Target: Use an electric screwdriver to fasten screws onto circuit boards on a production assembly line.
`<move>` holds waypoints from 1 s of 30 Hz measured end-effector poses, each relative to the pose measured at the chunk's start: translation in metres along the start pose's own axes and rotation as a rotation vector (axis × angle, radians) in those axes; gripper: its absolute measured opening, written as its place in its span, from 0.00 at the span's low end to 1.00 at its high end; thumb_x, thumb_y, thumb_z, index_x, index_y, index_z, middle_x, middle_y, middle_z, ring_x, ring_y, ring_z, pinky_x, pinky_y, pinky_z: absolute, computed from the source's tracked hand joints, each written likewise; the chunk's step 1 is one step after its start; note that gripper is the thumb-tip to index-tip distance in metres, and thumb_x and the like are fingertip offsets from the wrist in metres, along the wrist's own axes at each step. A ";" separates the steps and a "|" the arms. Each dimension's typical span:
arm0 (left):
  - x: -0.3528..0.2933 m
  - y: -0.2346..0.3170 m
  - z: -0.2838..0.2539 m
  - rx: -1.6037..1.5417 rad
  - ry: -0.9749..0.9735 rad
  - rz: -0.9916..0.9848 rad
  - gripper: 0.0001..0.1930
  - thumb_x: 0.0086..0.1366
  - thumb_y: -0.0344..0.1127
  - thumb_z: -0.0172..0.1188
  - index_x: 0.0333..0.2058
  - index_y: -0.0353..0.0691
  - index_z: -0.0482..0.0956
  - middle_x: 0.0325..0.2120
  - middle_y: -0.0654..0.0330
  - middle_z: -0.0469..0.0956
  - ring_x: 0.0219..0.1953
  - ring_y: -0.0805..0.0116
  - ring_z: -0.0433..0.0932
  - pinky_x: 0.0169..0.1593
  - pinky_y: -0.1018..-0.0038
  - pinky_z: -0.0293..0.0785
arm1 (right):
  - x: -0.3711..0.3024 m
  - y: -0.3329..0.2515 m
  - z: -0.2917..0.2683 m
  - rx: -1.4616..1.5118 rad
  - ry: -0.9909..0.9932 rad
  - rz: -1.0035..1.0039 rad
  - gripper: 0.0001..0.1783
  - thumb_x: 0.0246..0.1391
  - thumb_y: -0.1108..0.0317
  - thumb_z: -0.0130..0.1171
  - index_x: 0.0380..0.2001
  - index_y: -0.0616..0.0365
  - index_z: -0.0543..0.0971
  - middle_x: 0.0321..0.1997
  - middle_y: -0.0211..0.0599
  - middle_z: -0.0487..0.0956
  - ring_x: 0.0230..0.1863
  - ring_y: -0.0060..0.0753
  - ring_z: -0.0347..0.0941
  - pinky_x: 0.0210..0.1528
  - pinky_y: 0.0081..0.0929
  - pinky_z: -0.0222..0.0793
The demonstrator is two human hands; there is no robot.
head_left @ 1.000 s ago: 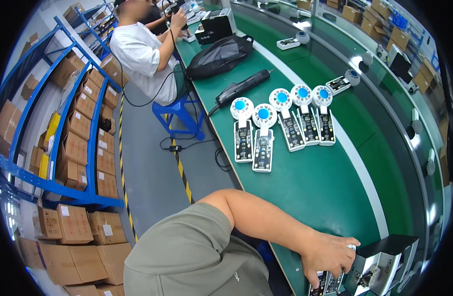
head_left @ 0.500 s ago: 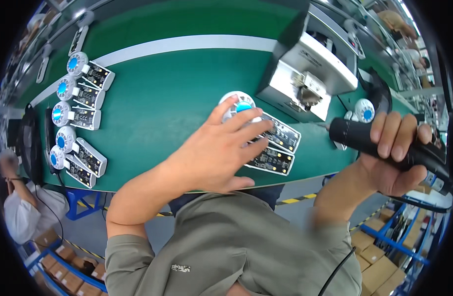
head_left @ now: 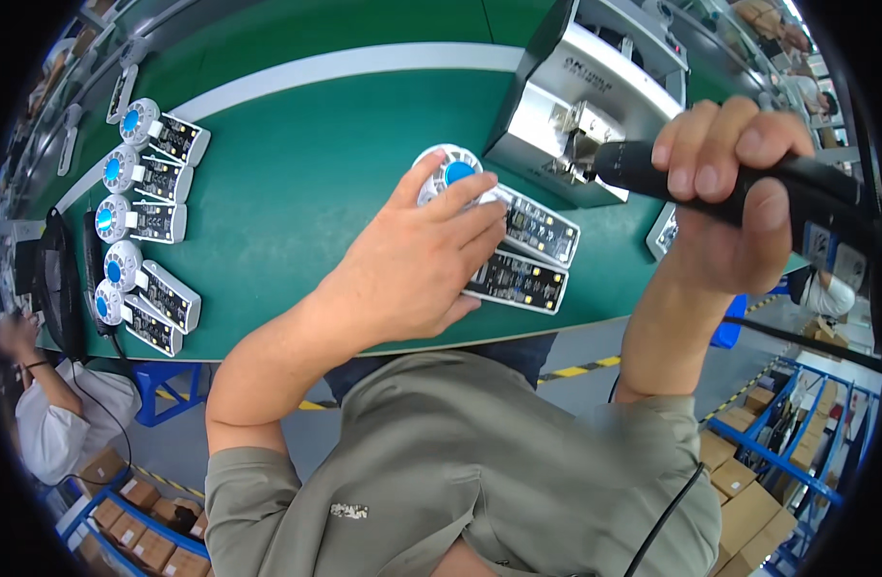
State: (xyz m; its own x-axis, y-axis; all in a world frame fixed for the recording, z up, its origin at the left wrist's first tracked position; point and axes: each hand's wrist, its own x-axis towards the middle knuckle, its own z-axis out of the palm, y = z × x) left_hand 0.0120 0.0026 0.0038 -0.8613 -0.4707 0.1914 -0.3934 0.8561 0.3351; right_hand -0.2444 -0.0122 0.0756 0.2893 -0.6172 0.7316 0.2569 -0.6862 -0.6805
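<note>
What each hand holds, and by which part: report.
The right hand grips the black screwdriver around its body; the left hand covers part of a white device, grip unclear.

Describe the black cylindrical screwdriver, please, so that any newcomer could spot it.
On the green table stands a silver metal box. The black cylindrical screwdriver points at its front, gripped by the right hand, unlike the dark slim tool lying far left.

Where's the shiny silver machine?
The silver machine is near the head view's top, right of centre, by the tip of the black screwdriver in the right hand.
</note>
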 end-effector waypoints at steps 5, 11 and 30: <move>0.005 -0.001 -0.005 0.051 0.014 -0.001 0.29 0.45 0.43 0.69 0.47 0.37 0.76 0.54 0.59 0.71 0.64 0.58 0.61 0.69 0.51 0.47 | 0.001 0.001 0.007 0.170 -0.067 0.096 0.21 0.59 0.56 0.52 0.50 0.58 0.70 0.28 0.29 0.73 0.27 0.23 0.69 0.37 0.25 0.68; 0.001 -0.001 -0.001 0.114 0.047 0.013 0.26 0.49 0.44 0.66 0.45 0.35 0.78 0.51 0.56 0.73 0.62 0.55 0.61 0.68 0.50 0.48 | -0.023 0.014 0.029 0.160 0.000 0.075 0.24 0.58 0.56 0.53 0.52 0.59 0.68 0.27 0.29 0.73 0.26 0.23 0.69 0.35 0.24 0.69; 0.011 0.005 0.023 0.189 0.209 0.080 0.09 0.52 0.36 0.56 0.29 0.43 0.84 0.37 0.55 0.79 0.49 0.52 0.68 0.58 0.43 0.59 | -0.048 0.001 0.033 0.157 0.114 0.255 0.13 0.55 0.63 0.58 0.37 0.52 0.66 0.27 0.25 0.66 0.25 0.16 0.60 0.33 0.17 0.58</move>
State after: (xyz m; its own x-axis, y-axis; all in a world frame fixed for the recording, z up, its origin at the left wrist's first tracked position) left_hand -0.0066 0.0069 -0.0139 -0.8146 -0.4173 0.4029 -0.3970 0.9075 0.1373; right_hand -0.2276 0.0295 0.0387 0.2598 -0.8070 0.5304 0.3309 -0.4416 -0.8340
